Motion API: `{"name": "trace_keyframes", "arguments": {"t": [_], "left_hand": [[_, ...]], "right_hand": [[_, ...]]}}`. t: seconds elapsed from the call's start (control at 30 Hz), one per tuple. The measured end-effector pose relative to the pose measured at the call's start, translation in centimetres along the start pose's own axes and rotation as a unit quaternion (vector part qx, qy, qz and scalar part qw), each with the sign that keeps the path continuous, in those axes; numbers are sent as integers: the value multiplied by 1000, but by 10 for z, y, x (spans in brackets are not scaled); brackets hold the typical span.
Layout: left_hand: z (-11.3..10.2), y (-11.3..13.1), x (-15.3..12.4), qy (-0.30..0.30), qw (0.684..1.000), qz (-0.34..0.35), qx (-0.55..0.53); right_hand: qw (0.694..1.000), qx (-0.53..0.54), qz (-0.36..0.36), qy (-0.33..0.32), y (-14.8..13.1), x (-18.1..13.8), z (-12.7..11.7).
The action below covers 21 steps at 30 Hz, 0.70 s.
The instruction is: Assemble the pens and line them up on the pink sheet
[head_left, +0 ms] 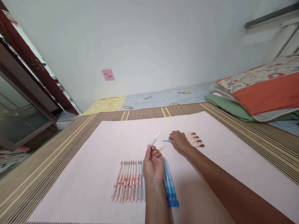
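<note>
three groups set out in rows, patterned pens (pixel 128 180), blue pens (pixel 172 194) and four brown-ended pens (pixel 198 145), while my left fingers (pixel 156 151) pinch a white-and-blue pen (pixel 154 141), not yet laid down, and my right fingers (pixel 173 136) grip a blue piece (pixel 166 140) near the brown ends, over a pink sheet (pixel 77 174) on a striped mat (pixel 56 155) by a white wall (pixel 149 43).

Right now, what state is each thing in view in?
Pale pen: in the left hand's grip, white end up
Blue piece: in the right hand's grip, partly hidden
Pink-patterned pens: lying side by side
Blue pens: side by side, partly hidden
Brown-ended pens: parallel, partly hidden
Pink sheet: spread flat
Pink note: on the wall
Bedding: piled up
</note>
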<state>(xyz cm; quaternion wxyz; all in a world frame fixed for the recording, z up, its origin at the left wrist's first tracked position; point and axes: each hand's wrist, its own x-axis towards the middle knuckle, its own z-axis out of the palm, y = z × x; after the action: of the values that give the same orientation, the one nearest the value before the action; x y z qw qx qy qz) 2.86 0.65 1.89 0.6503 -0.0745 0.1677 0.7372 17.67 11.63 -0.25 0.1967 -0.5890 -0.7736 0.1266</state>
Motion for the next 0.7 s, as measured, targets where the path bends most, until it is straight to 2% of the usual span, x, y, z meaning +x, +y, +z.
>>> {"name": "trace_keyframes", "arguments": {"t": [0.1,0.13,0.17,0.23,0.33,0.37,0.43,0.5,0.57,0.7], "left_hand": [[-1,2,1,8,1000,1,11],[-1,2,1,13,1000,2,17],[0,2,1,16,1000,1,26],[1,-1,-1,20,999,-3,47],[2,-8,-4,16,997,-22,75],[2,-11,-5,13,996,-28,83],[0,-16,-6,7,995,-37,97],[-2,-20,-5,1,993,-39,112],[-5,-23,-4,-7,991,-36,127],[-9,-28,-2,-12,987,-30,154]], "right_hand": [[998,62,4,14,-1,-14,-10],[993,115,9,22,0,-22,-15],[970,238,22,35,1,-32,-22],[873,481,64,51,6,-55,-34],[718,678,106,112,16,-89,-44],[681,711,115,129,20,-98,-45],[635,748,125,145,25,-110,-45],[616,764,123,147,28,-115,-44],[609,770,115,149,26,-116,-43],[619,763,98,158,19,-112,-43]]}}
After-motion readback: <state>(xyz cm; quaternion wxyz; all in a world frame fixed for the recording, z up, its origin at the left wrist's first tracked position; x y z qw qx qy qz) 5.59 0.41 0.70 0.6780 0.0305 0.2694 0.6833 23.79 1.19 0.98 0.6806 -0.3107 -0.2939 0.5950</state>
